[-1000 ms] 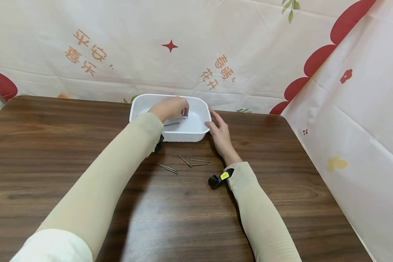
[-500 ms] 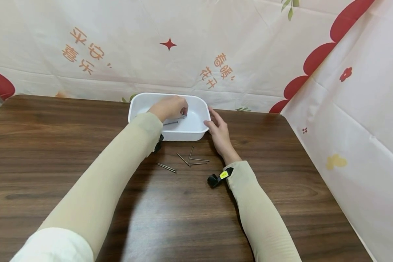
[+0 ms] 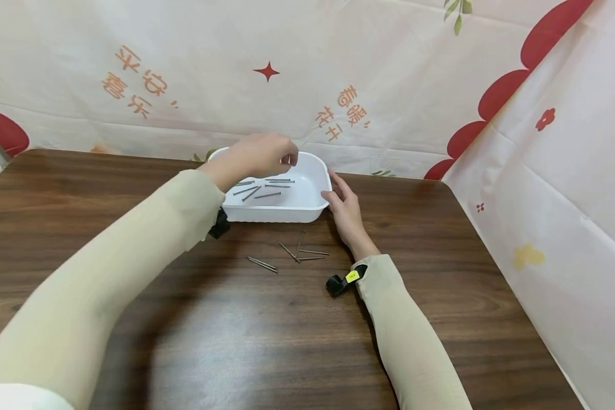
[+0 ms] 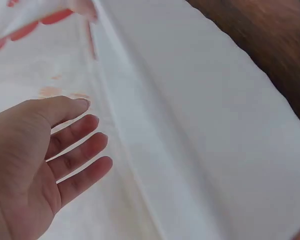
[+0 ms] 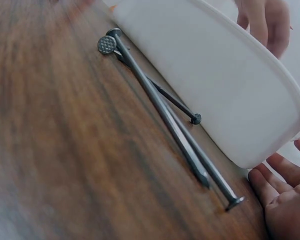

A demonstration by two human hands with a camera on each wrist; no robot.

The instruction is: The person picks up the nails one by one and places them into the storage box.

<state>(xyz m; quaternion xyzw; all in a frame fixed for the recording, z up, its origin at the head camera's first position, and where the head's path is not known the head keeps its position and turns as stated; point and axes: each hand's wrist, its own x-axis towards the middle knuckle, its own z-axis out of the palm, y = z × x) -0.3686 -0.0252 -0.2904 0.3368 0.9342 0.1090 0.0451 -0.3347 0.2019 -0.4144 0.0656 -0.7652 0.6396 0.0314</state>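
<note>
My left hand (image 3: 266,155) is over the white plastic tray (image 3: 287,214) in the head view, with nothing in its grasp. In the left wrist view, its fingers (image 4: 85,150) are loosely bent and apart, next to the tray's pale wall. Several steel nails (image 3: 267,195) lie inside the tray. My right hand (image 3: 345,213) holds the tray's right end, thumb at the rim and fingers along the outside. On the table before the tray lie more loose nails (image 3: 311,251), some crossing each other. The right wrist view shows nails (image 5: 165,115) close beside the tray wall.
The dark wooden table (image 3: 430,273) reaches back to a printed cloth (image 3: 210,74) hanging right behind the tray. Two nails (image 3: 261,264) lie side by side, left of the crossed ones. Another cloth side (image 3: 569,199) borders the table on the right.
My left hand has risen from the tray's floor and let go of the nail it had there. More nails in the tray now show. My right hand has stayed at the tray's end.
</note>
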